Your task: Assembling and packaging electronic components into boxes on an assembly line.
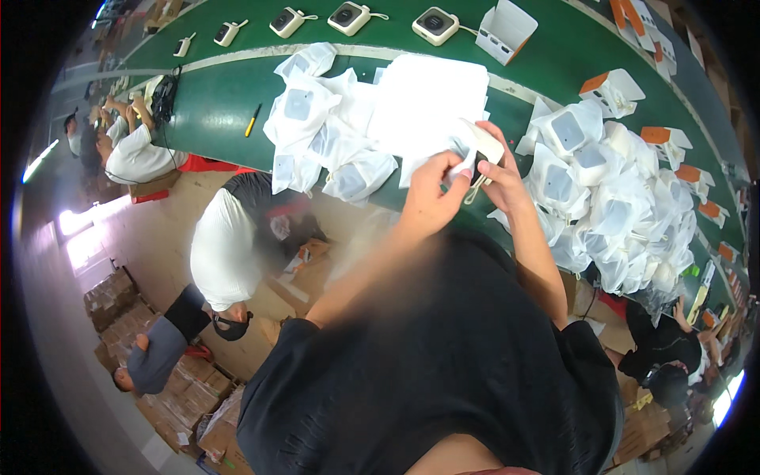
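Observation:
My right hand (507,178) grips a small cream-coloured device (490,145) with rounded corners, a dark face and a cord loop (476,190) hanging from it. Close beside it, my left hand (434,191) is closed, its fingers pinching a thin white bag (457,136) against the device. How far the bag covers the device is hard to make out. Just beyond both hands lies a stack of flat white bags (431,91). Several bagged devices (298,104) lie left of the stack, and a larger heap of bagged devices (617,214) is piled at the right.
Along the far green belt stand several unbagged devices (435,25) and an open white box (507,32). More white-and-orange boxes (613,91) line the right side. A yellow-and-black pen (253,120) lies on the left. Co-workers (226,245) are at both sides, with cartons (182,388) at lower left.

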The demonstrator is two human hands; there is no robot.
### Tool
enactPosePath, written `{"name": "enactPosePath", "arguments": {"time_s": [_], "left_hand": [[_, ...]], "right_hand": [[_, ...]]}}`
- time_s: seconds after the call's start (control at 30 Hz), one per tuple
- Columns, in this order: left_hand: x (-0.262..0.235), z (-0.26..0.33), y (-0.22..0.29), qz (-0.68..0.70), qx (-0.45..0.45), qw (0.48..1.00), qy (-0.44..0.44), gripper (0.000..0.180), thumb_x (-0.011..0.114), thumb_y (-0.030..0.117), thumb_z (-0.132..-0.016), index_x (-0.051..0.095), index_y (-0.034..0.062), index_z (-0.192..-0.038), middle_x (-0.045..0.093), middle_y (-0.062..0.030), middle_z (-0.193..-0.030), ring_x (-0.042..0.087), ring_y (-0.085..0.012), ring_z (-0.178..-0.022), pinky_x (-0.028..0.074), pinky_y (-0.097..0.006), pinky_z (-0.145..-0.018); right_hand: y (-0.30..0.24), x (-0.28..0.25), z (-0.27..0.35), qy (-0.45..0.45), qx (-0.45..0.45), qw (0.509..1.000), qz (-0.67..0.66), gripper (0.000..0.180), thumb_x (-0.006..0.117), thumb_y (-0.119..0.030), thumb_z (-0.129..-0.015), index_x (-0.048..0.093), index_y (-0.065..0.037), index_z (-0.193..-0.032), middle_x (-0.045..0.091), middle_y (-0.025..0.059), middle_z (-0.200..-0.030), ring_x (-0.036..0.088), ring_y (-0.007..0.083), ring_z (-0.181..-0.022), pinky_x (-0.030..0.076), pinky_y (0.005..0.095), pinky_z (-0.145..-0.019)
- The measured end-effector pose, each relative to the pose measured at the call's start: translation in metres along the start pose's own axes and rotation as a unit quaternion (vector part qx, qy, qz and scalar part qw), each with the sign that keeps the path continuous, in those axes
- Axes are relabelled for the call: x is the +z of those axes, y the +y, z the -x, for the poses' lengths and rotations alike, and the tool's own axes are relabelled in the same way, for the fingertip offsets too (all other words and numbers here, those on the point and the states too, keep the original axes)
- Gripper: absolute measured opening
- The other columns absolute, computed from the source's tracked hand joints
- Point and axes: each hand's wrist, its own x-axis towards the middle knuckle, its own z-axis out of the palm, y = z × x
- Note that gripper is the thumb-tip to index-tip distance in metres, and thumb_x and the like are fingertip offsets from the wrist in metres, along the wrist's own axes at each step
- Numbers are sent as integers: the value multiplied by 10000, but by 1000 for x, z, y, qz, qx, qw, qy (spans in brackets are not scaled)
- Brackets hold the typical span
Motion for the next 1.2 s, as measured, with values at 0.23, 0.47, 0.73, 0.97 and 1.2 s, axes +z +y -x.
{"name": "enactPosePath", "arguments": {"time_s": [0.23, 0.47, 0.73, 0.97, 1.2], "left_hand": [[-35, -20, -14, -15, -63, 984, 164, 133, 665, 93, -928, 603, 12, -1013, 635, -39, -766, 506, -99, -649, 425, -271, -599], [-43, -37, 1, -57, -47, 987, 146, 187, 672, 171, -951, 658, 1, -1026, 623, -31, -750, 473, -86, -633, 398, -268, -570], [-47, -14, -11, -124, -58, 990, 44, 309, 653, 260, -973, 664, 37, -1187, 677, -102, -797, 607, -123, -714, 521, -320, -670], [-49, -11, 12, -54, 50, 996, 47, 220, 619, 222, -926, 660, 31, -1026, 658, -168, -808, 603, -265, -664, 496, -414, -651], [-56, -14, -31, -310, 21, 947, 84, 123, 578, 122, -871, 629, 37, -945, 672, -199, -914, 669, -414, -856, 539, -503, -740]], "right_hand": [[-20, -16, 12, 22, -16, 999, -44, 604, 693, -139, -891, 457, 42, -1416, 607, 226, -1303, 653, 377, -1149, 606, 601, -874], [-37, -13, 28, 68, -20, 988, 137, 633, 794, -98, -765, 575, -42, -1357, 692, 124, -1197, 675, 230, -1101, 507, 349, -998], [-51, 73, 0, -280, -48, 623, 729, 618, 825, -208, -617, 619, 7, -1159, 501, 203, -1451, 554, 390, -1243, 481, 469, -1021], [-38, 94, 30, -267, -48, 529, 804, 648, 846, -160, -590, 601, -81, -1185, 567, 136, -1286, 601, 372, -1121, 531, 496, -869], [-42, 98, 27, -327, -10, 472, 819, 686, 841, -136, -620, 570, -71, -1247, 584, 146, -1281, 637, 381, -1029, 536, 486, -845]]}}
